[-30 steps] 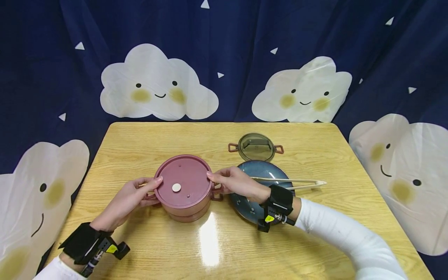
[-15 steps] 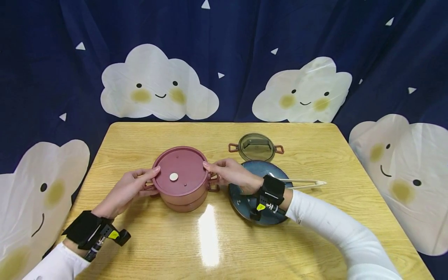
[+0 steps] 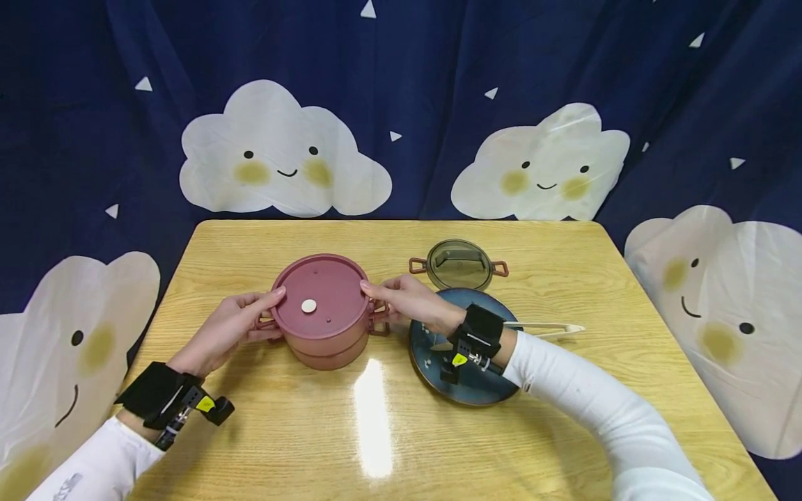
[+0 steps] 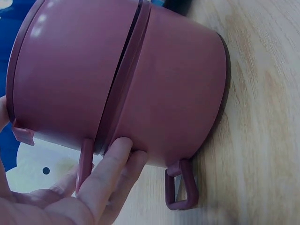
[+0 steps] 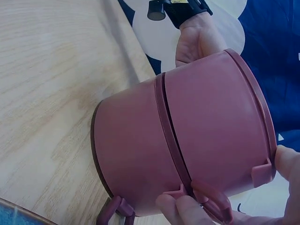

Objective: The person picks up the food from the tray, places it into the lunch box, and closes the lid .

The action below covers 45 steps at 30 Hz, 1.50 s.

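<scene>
A dusky-pink stacked pot (image 3: 322, 341) of two tiers stands left of the middle, its flat pink lid (image 3: 326, 289) bearing a white knob. On the pot's left side my left hand (image 3: 228, 323) grips the upper tier, thumb on the lid's rim, fingers (image 4: 105, 176) around the side handle and against the lower tier. Opposite, my right hand (image 3: 413, 299) holds it the same way, with fingertips (image 5: 190, 208) by the seam below the upper handle. A lower side handle (image 4: 182, 185) hangs free of the fingers. The pot's base appears to rest on the table in both wrist views.
Under my right forearm lies a round blue pan (image 3: 482, 386), with light-coloured tongs (image 3: 551, 328) across it, partly hidden by the arm. Behind it sits a smoky see-through lid (image 3: 460, 264) with reddish side handles. The wooden table (image 3: 282, 445) ends at a dark-blue cloud-patterned curtain.
Both hands and the pink pot have moved away from me toward the back of the table and slightly left. The grip looks the same. The pan, tongs and see-through lid have stayed put.
</scene>
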Available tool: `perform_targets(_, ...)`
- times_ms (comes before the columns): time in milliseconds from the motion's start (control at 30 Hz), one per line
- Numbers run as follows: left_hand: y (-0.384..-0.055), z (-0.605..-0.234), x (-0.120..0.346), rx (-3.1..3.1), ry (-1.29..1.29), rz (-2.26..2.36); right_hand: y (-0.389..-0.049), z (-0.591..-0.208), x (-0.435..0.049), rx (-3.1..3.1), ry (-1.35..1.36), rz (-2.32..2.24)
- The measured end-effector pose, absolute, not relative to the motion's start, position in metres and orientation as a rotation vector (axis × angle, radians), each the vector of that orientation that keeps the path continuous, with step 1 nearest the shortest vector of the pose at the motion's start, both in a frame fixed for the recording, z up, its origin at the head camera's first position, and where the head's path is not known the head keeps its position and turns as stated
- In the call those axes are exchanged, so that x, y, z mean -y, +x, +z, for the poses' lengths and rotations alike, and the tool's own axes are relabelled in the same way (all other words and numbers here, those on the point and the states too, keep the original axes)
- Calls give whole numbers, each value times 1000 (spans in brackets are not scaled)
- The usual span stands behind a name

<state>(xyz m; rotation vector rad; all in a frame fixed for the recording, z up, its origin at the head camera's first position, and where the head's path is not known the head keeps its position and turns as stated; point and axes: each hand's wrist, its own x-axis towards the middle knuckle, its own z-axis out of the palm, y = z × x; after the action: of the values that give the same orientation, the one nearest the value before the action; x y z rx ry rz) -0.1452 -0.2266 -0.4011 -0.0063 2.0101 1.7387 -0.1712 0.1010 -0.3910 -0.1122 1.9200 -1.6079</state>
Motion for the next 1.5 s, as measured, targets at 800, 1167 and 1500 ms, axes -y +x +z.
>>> perform_targets(800, -136, -390, 254, -2670, 496, 1033, -172, -373, -114, -2593, -742, -855)
perform_targets(1167, -145, -401, 251, -2798, 526, 956, -173, -383, -110, -2697, -929, -835)
perform_targets(1500, -148, -412, 250, -2785, 604, 962, -171, -391, -111, -2690, -945, -784)
